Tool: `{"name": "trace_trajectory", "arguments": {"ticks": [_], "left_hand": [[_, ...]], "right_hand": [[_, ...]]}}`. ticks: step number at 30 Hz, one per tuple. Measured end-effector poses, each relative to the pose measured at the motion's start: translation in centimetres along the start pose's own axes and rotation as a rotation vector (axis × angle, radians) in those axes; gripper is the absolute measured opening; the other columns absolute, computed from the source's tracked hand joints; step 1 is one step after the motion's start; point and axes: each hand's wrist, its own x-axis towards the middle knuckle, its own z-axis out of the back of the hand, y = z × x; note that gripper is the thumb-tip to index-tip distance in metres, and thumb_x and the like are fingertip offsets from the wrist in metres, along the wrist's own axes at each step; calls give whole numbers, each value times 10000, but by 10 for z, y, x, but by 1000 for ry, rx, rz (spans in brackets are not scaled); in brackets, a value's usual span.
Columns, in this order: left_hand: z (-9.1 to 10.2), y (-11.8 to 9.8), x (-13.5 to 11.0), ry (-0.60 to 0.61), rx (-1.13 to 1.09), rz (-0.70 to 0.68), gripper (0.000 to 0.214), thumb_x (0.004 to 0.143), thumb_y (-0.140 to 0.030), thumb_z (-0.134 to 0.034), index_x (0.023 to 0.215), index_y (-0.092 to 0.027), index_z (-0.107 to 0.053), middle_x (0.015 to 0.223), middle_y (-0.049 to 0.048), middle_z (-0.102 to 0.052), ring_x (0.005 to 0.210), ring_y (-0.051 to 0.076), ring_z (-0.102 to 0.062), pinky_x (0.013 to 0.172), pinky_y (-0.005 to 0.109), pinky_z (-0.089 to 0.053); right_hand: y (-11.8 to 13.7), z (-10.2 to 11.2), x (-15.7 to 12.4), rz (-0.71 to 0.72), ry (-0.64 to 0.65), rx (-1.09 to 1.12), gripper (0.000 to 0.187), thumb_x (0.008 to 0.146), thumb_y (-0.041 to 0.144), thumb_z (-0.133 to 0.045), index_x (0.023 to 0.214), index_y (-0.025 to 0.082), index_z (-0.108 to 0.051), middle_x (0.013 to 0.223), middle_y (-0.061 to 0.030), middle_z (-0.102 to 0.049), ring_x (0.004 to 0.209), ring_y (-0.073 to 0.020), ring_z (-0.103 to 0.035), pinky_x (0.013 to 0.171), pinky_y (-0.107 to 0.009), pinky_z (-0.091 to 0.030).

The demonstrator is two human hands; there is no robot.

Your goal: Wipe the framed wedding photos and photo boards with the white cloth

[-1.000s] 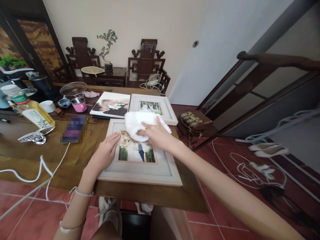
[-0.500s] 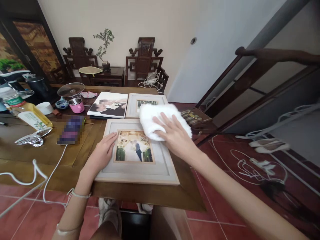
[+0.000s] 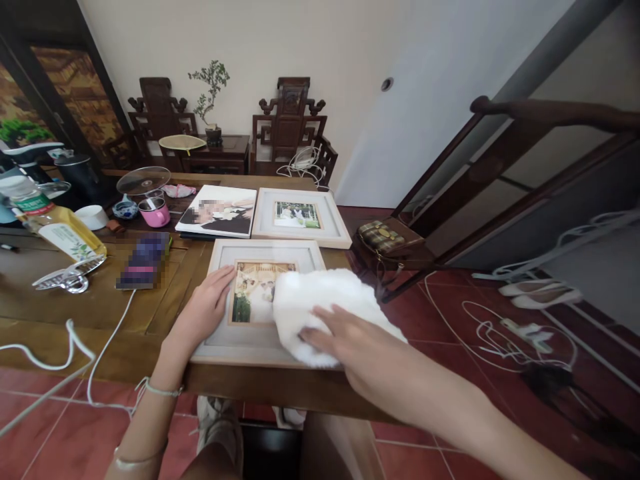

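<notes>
Right-hand grip: fingers bent into the white cloth (image 3: 330,293), bunching it beneath the right hand (image 3: 363,343); the thumb's exact place cannot be told.
Left-hand grip: no pinch; the left hand (image 3: 200,313) lies over the left border of the near frame (image 3: 260,339), fingers close together, probably to stop it sliding.
Near frame: flat, photo upward, along the table's near edge and close to its near right corner; lying flat likely lets one hand steady it and leaves the other free.
White cloth: over the right part of the near frame, hiding its near right corner and some of the photo, and reaching past its right border; the thick bundle probably cushions the fingers from the surface.
Far frame: the second frame (image 3: 300,217) lies just beyond, at the right edge of the table (image 3: 165,313).
Photo panel: a white-edged panel (image 3: 215,212) sits just left of the far frame, perhaps to leave the near edge for handling.
Table's left part: phone (image 3: 144,260), hair clip (image 3: 70,275), bottle (image 3: 70,233) and pink cup (image 3: 156,212), all apart from both hands.
</notes>
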Motion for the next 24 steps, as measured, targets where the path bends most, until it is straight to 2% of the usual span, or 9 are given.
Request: {"name": "trace_trajectory", "arguments": {"ticks": [3,6,9,11,13,17,20,24], "left_hand": [[-2,2,-1,-12,0,-1,439,1004,-221,-361,1366,-84,-568,1434,167,-559,1351,255,-511,1164,472,-397],[-3,3,-2,-22,-6,-10,437,1005,-224,-358,1361,-94,-575,1434,164,-559,1349,253,-513,1162,472,-399],[-3,4,-2,-9,-13,-15,440,1006,-229,-354,1358,-89,-577,1432,170,-560,1351,259,-512,1164,476,-396],[-2,4,-2,-2,-17,-9,437,1007,-233,-354,1356,-100,-580,1434,165,-559,1355,260,-508,1164,480,-394],[-2,5,-1,-1,-19,-9,432,1007,-235,-356,1354,-111,-582,1435,160,-559,1354,258,-510,1163,485,-395],[-1,4,-1,2,-16,-14,434,1005,-231,-356,1350,-94,-582,1431,171,-560,1354,260,-510,1163,486,-395],[0,2,0,12,-15,-6,440,1007,-223,-348,1355,-80,-576,1430,172,-561,1361,256,-502,1170,479,-385],[-1,3,0,8,-16,-11,448,1005,-218,-346,1354,-55,-573,1422,185,-565,1352,263,-511,1167,479,-392]], "right_hand": [[16,5,-18,57,39,72,694,674,-57,-452,1314,149,-621,1332,-200,-620,1257,-335,-577,1053,-473,-476],[14,-1,-11,-24,61,96,738,684,-84,-390,1359,147,-578,1377,-208,-585,1296,-318,-551,1037,-463,-489],[-10,-17,18,-156,-24,74,795,676,-98,-379,1429,130,-494,1502,-234,-449,1408,-329,-415,1052,-492,-471],[-33,-29,44,-214,-169,17,743,687,-91,-412,1400,93,-516,1538,-255,-386,1454,-347,-321,1121,-526,-388],[-55,-37,69,-227,-277,-62,699,689,-89,-446,1358,81,-555,1529,-250,-405,1464,-349,-297,1163,-528,-322],[-77,-44,100,-233,-317,-102,607,761,-50,-481,1347,77,-575,1526,-250,-410,1462,-369,-296,1178,-549,-272],[-69,-44,98,-207,-298,-117,585,768,-46,-494,1322,103,-612,1486,-237,-471,1438,-372,-347,1175,-562,-265],[-36,-37,62,-140,-195,-123,609,720,-48,-516,1286,132,-651,1440,-229,-522,1390,-381,-426,1146,-568,-322]]}}
